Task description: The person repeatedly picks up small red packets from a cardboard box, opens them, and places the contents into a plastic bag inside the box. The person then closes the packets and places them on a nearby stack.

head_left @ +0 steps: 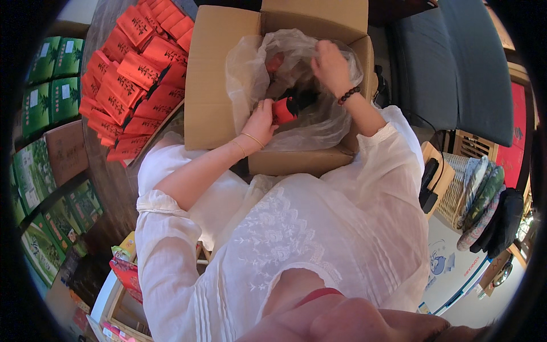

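Observation:
A cardboard box [222,81] with its flaps folded out stands before me, lined with a clear plastic bag [245,72]. My left hand [261,122] grips a small red packet [283,112] over the mouth of the bag. The packet's end toward the right shows black. Over the right part of the bag is my right hand [332,68], fingers bent and pointing away from me; whether they pinch the plastic is unclear. Dark contents and a reddish thing [274,63] show dimly through the bag.
Left of the box, many red packets [141,70] with black writing are heaped on a wooden table [115,192]. Green cartons [38,104] are stacked at far left. A dark padded seat [444,72] lies to the right, near a wooden stand [442,171] with a black cable.

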Demonstrator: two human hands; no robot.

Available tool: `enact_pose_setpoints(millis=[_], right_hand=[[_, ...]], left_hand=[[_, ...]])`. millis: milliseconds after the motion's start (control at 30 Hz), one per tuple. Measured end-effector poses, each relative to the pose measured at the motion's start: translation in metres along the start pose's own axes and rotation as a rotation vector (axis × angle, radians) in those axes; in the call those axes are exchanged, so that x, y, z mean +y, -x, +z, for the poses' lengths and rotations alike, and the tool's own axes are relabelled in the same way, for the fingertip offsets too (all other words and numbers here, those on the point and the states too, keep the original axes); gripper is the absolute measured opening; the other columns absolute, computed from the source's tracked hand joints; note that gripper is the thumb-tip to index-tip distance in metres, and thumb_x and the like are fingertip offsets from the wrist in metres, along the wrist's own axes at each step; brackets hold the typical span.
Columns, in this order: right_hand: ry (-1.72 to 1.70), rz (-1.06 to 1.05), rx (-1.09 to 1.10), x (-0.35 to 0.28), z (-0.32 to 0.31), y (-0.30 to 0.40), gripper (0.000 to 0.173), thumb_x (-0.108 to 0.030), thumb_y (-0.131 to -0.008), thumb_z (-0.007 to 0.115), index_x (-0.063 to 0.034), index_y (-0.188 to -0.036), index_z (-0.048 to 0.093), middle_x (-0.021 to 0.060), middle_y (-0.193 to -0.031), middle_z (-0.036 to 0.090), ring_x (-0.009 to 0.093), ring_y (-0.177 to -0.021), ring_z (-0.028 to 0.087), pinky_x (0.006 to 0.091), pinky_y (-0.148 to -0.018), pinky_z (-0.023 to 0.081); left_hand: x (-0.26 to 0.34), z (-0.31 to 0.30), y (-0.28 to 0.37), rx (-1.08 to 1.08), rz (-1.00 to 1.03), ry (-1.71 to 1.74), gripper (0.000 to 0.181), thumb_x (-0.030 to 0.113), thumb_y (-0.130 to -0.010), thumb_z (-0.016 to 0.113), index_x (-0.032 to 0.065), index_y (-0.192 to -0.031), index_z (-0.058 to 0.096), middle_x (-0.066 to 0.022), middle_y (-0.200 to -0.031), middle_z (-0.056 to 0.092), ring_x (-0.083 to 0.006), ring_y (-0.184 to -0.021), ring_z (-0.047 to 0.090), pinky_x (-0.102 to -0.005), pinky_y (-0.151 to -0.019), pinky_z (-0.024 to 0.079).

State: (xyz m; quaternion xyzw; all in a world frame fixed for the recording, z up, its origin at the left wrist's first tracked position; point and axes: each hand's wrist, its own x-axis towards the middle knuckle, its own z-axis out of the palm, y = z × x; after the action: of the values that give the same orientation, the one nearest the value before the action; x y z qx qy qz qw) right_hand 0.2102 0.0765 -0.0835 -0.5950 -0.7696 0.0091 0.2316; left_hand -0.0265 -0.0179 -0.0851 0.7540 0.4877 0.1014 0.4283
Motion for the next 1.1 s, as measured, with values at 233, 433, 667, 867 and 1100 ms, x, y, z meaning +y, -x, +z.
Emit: enact_pose_setpoints(millis=[233, 433, 667, 867, 1100], right_hand=[[0.080, 0.020, -1.460, 0.037, 0.143, 0.081, 0.045, -0.010, -0.070, 0.060, -0.0027, -0.113, 0.050, 0.0211, -0.098, 0.060, 0.037, -0.095, 0.059, 0.0429, -0.079, 0.049], [-0.003, 0.127, -0.996, 0.028, 0.218, 0.119, 0.049, -0.015, -0.072, 0.062, -0.0124, -0.119, 0.048, 0.0175, -0.114, 0.054, 0.035, -0.106, 0.054, 0.0468, -0.083, 0.047], [0.180, -0.231, -0.823, 0.006, 0.205, 0.131, 0.038, -0.018, -0.076, 0.055, -0.0183, -0.113, 0.052, 0.0102, -0.121, 0.046, 0.030, -0.115, 0.043, 0.0475, -0.085, 0.043], [0.100, -0.327, -0.766, 0.013, 0.209, 0.137, 0.035, -0.016, -0.077, 0.053, -0.0180, -0.112, 0.053, 0.0093, -0.115, 0.048, 0.029, -0.112, 0.045, 0.0420, -0.080, 0.047], [0.025, -0.213, -0.807, 0.013, 0.210, 0.127, 0.031, -0.012, -0.078, 0.052, -0.0126, -0.108, 0.056, 0.0124, -0.111, 0.053, 0.032, -0.103, 0.054, 0.0403, -0.076, 0.051]], left_hand=[[0.008, -0.003, 0.003, 0.026, -0.013, 0.083, 0.056, -0.004, -0.069, 0.065, 0.0010, -0.116, 0.034, -0.0243, -0.113, 0.044, -0.0437, -0.104, 0.046, -0.0433, -0.086, 0.042], [0.007, -0.006, 0.005, 0.052, -0.019, 0.157, 0.053, -0.004, -0.070, 0.065, 0.0016, -0.114, 0.034, -0.0228, -0.110, 0.045, -0.0428, -0.102, 0.047, -0.0427, -0.083, 0.042], [0.011, -0.010, 0.003, 0.026, -0.079, 0.201, 0.053, -0.005, -0.070, 0.065, 0.0019, -0.113, 0.035, -0.0225, -0.108, 0.045, -0.0424, -0.100, 0.047, -0.0425, -0.082, 0.043], [0.012, -0.011, 0.001, 0.019, -0.082, 0.187, 0.054, -0.005, -0.069, 0.066, 0.0021, -0.113, 0.035, -0.0222, -0.108, 0.046, -0.0422, -0.099, 0.048, -0.0426, -0.082, 0.043], [0.013, -0.012, 0.001, 0.028, -0.071, 0.201, 0.054, -0.004, -0.069, 0.066, 0.0014, -0.113, 0.034, -0.0233, -0.109, 0.044, -0.0429, -0.102, 0.047, -0.0426, -0.084, 0.042]])
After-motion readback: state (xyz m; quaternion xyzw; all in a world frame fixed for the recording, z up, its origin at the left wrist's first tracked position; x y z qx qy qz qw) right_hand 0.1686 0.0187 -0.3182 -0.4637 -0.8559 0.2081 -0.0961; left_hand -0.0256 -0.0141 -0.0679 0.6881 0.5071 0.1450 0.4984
